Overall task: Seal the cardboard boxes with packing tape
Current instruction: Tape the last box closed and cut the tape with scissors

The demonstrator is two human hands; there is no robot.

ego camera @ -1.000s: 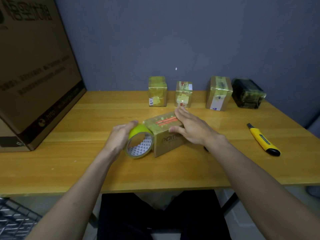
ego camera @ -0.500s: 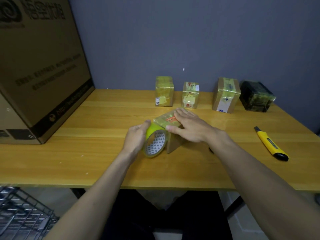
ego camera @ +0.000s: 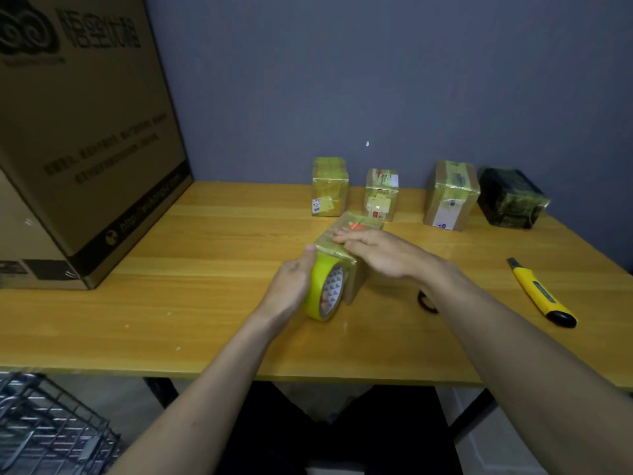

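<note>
A small cardboard box (ego camera: 352,231) lies flat under the right hand (ego camera: 383,252). A yellow tape roll (ego camera: 323,289) stands on edge against it, gripped by the left hand (ego camera: 291,286).

Glossy varnished wood on the table (ego camera: 212,303), grain lines catching the light. The tape roll (ego camera: 323,289) shows shiny yellow plastic film over a printed paper core. The small box (ego camera: 342,250) is brown cardboard under slick, wrinkled tape. Far left, the large carton (ego camera: 85,138) is matt cardboard. Right, the utility knife (ego camera: 541,293) is smooth yellow and black plastic.
</note>
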